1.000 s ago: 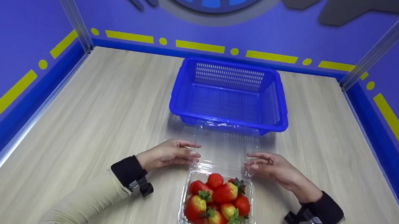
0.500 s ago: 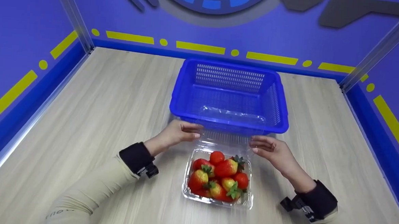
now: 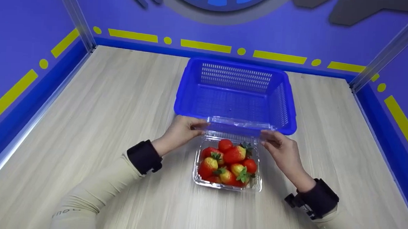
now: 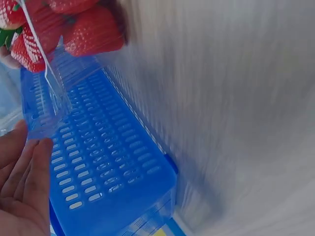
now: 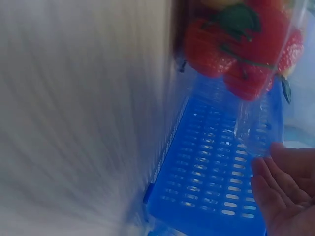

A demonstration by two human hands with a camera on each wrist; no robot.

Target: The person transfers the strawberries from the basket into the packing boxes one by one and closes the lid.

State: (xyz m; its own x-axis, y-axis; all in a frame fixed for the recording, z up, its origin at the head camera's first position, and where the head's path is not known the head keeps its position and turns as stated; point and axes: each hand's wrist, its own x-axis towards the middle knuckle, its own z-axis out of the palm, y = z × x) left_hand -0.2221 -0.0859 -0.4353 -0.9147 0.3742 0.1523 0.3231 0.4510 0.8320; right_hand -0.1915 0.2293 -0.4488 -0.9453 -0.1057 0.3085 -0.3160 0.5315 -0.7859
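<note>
A clear plastic clamshell box [image 3: 197,178] full of strawberries [image 3: 235,154] sits on the table in the head view, just in front of the blue basket. Its hinged lid [image 3: 240,124] stands raised at the far side, overlapping the basket's front rim. My left hand [image 3: 185,129] pinches the lid's left edge between thumb and fingers. At the right edge, my right hand [image 3: 282,146] does the same. Both wrist views show fingertips at the transparent lid's corners, with strawberries [image 4: 93,34] above them.
Behind the box stands a blue plastic basket [image 3: 184,99] with slotted walls. Blue panels [image 3: 125,16] with yellow dashes enclose the wooden table [image 3: 132,79] at the back and both sides.
The box with the strawberries has slid away from me, closer to the basket. Its lid has swung up from lying back to standing more upright, and both hands have moved forward with it.
</note>
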